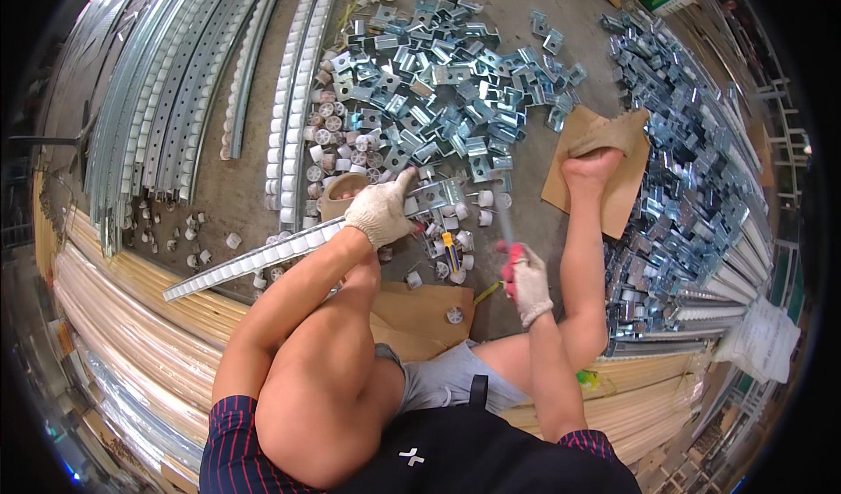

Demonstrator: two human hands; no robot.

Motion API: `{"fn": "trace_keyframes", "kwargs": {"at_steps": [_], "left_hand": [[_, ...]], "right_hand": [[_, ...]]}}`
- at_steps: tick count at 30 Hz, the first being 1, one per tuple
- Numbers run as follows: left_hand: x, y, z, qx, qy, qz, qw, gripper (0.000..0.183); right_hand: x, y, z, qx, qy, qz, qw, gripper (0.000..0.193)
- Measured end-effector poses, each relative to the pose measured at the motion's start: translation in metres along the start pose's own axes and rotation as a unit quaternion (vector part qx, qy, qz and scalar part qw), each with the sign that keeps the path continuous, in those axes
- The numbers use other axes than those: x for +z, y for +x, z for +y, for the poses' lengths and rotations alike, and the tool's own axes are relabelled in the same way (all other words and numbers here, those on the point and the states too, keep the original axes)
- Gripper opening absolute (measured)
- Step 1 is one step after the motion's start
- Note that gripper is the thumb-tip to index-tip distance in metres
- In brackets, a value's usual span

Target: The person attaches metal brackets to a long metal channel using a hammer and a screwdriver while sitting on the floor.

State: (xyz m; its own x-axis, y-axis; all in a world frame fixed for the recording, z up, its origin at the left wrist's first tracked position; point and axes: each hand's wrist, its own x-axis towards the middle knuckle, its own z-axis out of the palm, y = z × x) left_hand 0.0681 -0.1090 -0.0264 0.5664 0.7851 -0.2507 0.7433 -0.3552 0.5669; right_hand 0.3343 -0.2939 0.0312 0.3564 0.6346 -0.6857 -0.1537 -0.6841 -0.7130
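Observation:
My left hand (381, 209), in a whitish knit glove, is closed over a metal roller rail (272, 253) with white rollers along it. The rail slants from the lower left up to the right, and a shiny metal bracket (435, 194) sits at its right end, by my fingertips. My right hand (527, 284), in a white glove with red on the fingers, grips a hammer-like tool (505, 218), smeared by motion. It is raised to the right of the bracket. Between my hands a yellow-and-blue-handled screwdriver (451, 251) lies among loose white rollers (442, 271).
A heap of metal brackets (438, 82) spreads ahead, with a larger heap (674, 170) on the right. Roller rails (293, 100) lie at the left. My sandaled right foot rests on cardboard (561, 174). Long wrapped bundles (158, 301) lie at the lower left.

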Motion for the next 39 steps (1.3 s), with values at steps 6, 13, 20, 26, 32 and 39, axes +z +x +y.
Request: {"fn": "trace_keyframes", "kwargs": {"at_steps": [6,13,20,26,32,39], "left_hand": [[-0.052,-0.016,0.014,-0.043,-0.033,-0.017,0.998,0.092],[-0.045,-0.029,0.016,-0.042,-0.017,0.014,0.999,0.099],[-0.079,-0.032,0.022,-0.027,-0.021,0.028,0.999,0.1],[-0.09,-0.067,0.047,-0.035,-0.098,0.204,0.974,0.087],[-0.167,-0.156,0.195,0.093,-0.145,-0.093,0.981,0.082],[-0.17,-0.148,0.242,0.096,-0.061,-0.189,0.975,0.077]], "right_hand": [[0.034,-0.003,0.009,-0.011,0.003,-0.071,0.997,0.032],[0.035,-0.007,0.003,-0.01,0.058,0.005,0.998,0.032],[0.044,0.0,0.019,-0.035,-0.019,-0.085,0.996,0.028],[0.016,0.035,0.081,-0.078,0.001,0.128,0.989,0.029],[0.017,0.048,0.094,-0.114,-0.247,0.255,0.928,0.043],[0.022,0.064,0.098,-0.098,-0.365,0.278,0.883,0.055]]}}
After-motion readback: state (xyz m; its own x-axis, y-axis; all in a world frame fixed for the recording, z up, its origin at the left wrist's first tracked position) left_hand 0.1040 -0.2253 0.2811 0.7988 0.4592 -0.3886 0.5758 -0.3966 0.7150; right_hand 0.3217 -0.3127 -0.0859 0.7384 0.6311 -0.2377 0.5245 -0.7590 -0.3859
